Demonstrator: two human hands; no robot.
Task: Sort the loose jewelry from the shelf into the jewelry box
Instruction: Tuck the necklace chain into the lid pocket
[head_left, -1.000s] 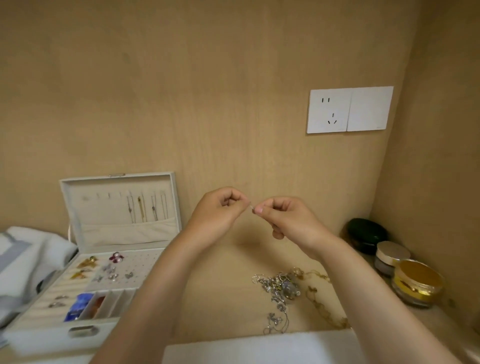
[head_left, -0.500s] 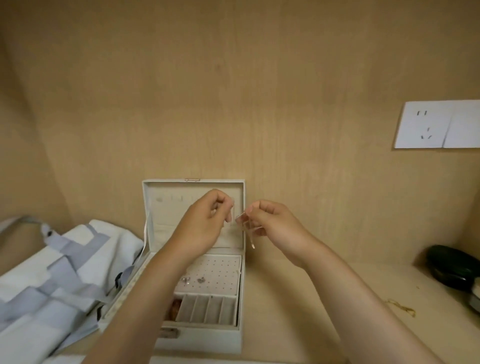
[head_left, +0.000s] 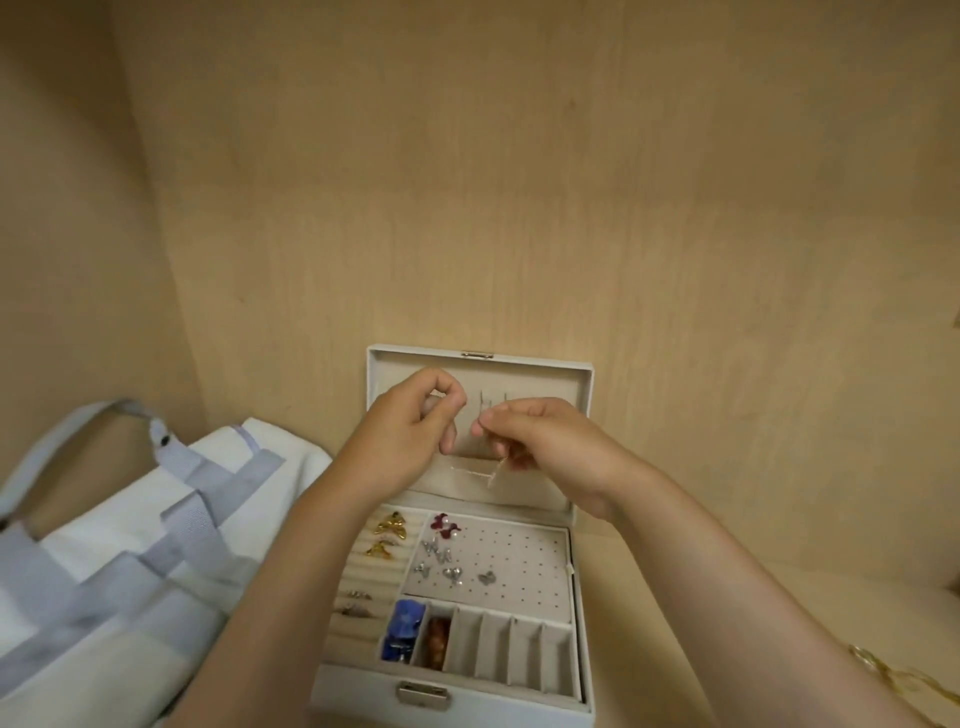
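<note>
Pinching thin chain (head_left: 491, 475): right hand (head_left: 545, 447); left hand (head_left: 410, 436) curled, hold unclear; over open jewelry box (head_left: 467, 709).

The jewelry box (head_left: 467, 709) stood on the shelf (head_left: 701, 597). A tote bag (head_left: 130, 545) lay left of it, a chain (head_left: 865, 657) right.

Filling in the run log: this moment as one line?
left hand: pinches thin chain | right hand: pinches thin chain | jewelry box: open | stage: thin chain before lid

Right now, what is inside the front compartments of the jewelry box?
A blue piece fills the leftmost, an amber-brown one the next; the other four show only lining. The left forearm covers the box's left corner beside them.
</note>
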